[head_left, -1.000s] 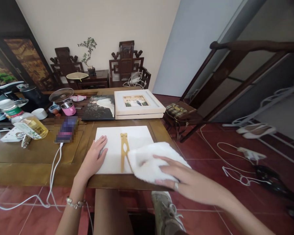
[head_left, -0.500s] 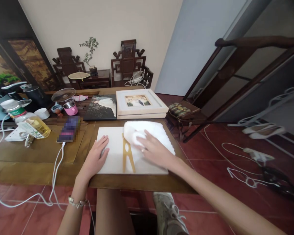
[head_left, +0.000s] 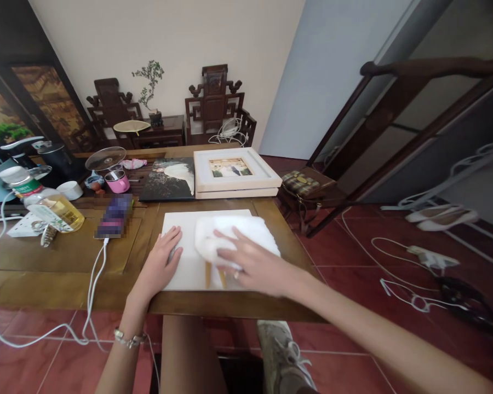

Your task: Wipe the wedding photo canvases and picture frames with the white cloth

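Observation:
A pale flat board (head_left: 188,276), which looks like the back of a picture frame, lies at the table's front edge. Resting flat on its left side is my left hand (head_left: 163,262), fingers stretched out, holding nothing. My right hand (head_left: 252,261) presses a white cloth (head_left: 257,229) down onto the board's middle and right, its fingers spread and partly sunk in the bunched fabric. The lower ends of a yellow A-shaped stand (head_left: 207,275) show below the cloth; its upper part is covered.
Behind the board are white framed pictures (head_left: 263,174) and a dark photo panel (head_left: 164,189). To the left sit a phone (head_left: 114,216) on a white cable, a bottle (head_left: 61,210) and a pink cup (head_left: 118,183). A brown bag (head_left: 308,186) is at the right.
My right hand has pulled the cloth toward me and slightly left, over the yellow stand's upper part. The board's far right corner is now uncovered. My left hand stays put.

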`<state>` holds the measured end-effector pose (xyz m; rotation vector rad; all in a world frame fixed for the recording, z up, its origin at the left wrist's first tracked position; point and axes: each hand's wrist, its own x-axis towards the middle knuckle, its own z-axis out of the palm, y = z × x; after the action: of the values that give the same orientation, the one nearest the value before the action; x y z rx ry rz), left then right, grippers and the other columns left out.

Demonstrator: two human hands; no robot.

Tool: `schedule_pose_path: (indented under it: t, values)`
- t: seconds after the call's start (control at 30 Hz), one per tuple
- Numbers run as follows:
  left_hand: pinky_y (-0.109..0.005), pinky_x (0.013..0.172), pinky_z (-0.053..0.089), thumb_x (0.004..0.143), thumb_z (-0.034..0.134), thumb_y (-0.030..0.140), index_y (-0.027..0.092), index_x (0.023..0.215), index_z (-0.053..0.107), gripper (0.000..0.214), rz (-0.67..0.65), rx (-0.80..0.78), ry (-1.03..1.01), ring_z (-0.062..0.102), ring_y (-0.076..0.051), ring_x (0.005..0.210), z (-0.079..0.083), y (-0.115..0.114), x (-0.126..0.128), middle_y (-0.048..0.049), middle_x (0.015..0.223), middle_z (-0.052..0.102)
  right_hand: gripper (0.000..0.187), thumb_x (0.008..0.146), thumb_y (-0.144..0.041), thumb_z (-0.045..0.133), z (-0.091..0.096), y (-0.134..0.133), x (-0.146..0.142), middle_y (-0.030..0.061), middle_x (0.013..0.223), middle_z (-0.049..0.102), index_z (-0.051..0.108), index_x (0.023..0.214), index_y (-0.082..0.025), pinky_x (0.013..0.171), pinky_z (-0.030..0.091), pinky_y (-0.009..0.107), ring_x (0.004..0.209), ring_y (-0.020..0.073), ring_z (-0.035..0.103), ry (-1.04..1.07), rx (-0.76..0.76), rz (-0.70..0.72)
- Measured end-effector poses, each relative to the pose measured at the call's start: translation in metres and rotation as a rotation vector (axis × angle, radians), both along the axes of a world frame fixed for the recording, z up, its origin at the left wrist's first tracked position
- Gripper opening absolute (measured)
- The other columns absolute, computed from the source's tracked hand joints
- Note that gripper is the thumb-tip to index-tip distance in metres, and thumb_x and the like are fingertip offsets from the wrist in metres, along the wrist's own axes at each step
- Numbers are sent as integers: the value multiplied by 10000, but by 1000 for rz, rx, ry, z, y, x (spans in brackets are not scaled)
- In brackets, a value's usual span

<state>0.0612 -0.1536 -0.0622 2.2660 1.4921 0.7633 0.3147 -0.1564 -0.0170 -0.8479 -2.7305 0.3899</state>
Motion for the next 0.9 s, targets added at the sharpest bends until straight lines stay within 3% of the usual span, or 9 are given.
schedule_pose_path:
  t: [0.13, 0.23, 0.33, 0.43, 0.57, 0.67, 0.77, 0.9]
  values:
    - [-505, 1154, 212, 940, 384, 303, 190, 1344, 485, 431, -3, -3, -11, 342, -225, 1385, 1, 0, 0, -109, 1447, 449, 291, 959, -234, 401, 1, 58, -13, 132, 1308, 571, 592, 1161, -147, 1109, 215, 569, 1360, 306, 326, 20, 49, -89]
    - [-502, 1156, 207, 940, 386, 305, 186, 1342, 487, 431, 0, -8, -12, 344, -225, 1384, 3, -1, 0, -111, 1448, 448, 314, 964, -224, 374, -2, 71, -20, 159, 1296, 571, 568, 1189, -123, 1080, 231, 599, 1357, 328, 325, 13, 61, -138]
    - [-498, 1159, 203, 939, 387, 311, 174, 1344, 486, 438, 4, -19, -9, 342, -230, 1385, 3, -1, 1, -116, 1450, 444, 336, 918, -122, 373, -6, 50, -23, 179, 1270, 582, 575, 1185, -102, 1065, 227, 628, 1384, 339, 260, -8, 53, -124]
    - [-497, 1157, 210, 938, 390, 309, 169, 1346, 484, 442, 2, -20, -9, 338, -232, 1386, 2, 0, 1, -119, 1450, 442, 387, 812, -56, 447, -8, 6, -23, 181, 1385, 485, 613, 1155, -125, 1082, 183, 636, 1408, 342, 178, -21, 14, -78]
    - [-497, 1156, 213, 938, 368, 282, 158, 1344, 484, 440, -12, -7, 3, 341, -228, 1385, 2, 0, 0, -124, 1450, 442, 392, 745, -113, 548, -10, -49, -20, 144, 1493, 349, 660, 1109, -203, 1084, 73, 678, 1412, 370, 107, -66, -48, 64]
    - [-496, 1157, 214, 942, 341, 268, 172, 1345, 482, 438, -21, -14, 10, 336, -221, 1388, 3, -1, 0, -113, 1458, 433, 358, 733, -132, 563, -11, -61, -19, 124, 1504, 335, 680, 1060, -216, 1096, 39, 665, 1416, 360, 103, -46, -49, 137]
    - [-496, 1158, 211, 943, 344, 281, 169, 1352, 475, 443, -18, -21, 17, 333, -222, 1390, 3, 0, 0, -115, 1458, 433, 373, 744, -98, 523, -9, -40, -20, 141, 1447, 425, 662, 1076, -196, 1106, 96, 640, 1410, 329, 179, -25, -45, 88]
    - [-496, 1158, 209, 942, 374, 308, 178, 1353, 477, 443, -5, -11, 3, 335, -224, 1388, 2, 0, 0, -114, 1452, 442, 411, 775, -49, 465, -2, 18, -26, 154, 1265, 588, 598, 1150, -152, 1106, 193, 581, 1394, 286, 254, -42, -12, -36]
